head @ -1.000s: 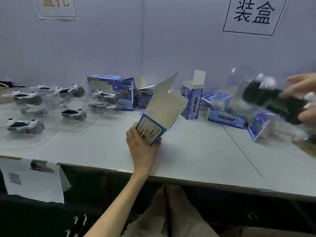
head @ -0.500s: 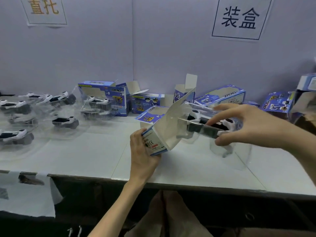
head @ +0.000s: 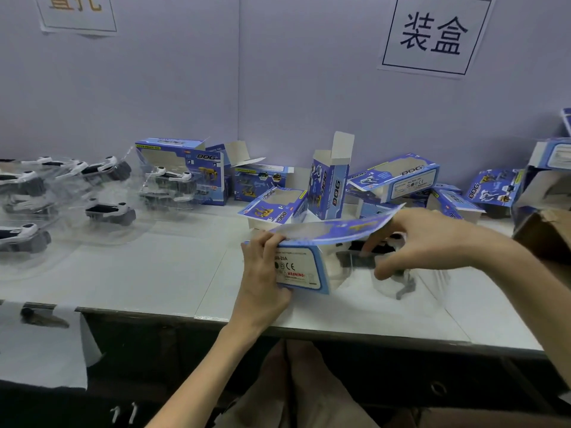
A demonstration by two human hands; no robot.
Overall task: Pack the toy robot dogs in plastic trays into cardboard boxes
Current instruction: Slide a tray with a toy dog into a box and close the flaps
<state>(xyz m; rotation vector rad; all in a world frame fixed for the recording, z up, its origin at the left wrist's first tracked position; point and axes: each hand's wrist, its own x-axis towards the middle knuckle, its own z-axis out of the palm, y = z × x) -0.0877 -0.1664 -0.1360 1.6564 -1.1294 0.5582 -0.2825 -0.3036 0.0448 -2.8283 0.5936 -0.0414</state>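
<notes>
My left hand [head: 262, 279] grips the closed end of a blue cardboard box [head: 304, 268] that lies on its side above the table, open end to the right. My right hand [head: 423, 242] pinches a clear plastic tray [head: 398, 282] with a black and white toy robot dog [head: 358, 259] in it. The tray's left end sits inside the box mouth; its right part sticks out. The box's long flap [head: 340, 230] arches over the tray and hides part of the dog.
Several more robot dogs in clear trays [head: 108, 211] lie on the white table [head: 148, 273] at the left. Several empty blue boxes [head: 392, 177] are heaped at the back against the wall. A brown carton [head: 543, 233] stands at the right edge.
My right hand brought the tray with the dog in from the right and pushed its end into the box. My left hand tipped the box from upright to lying sideways.
</notes>
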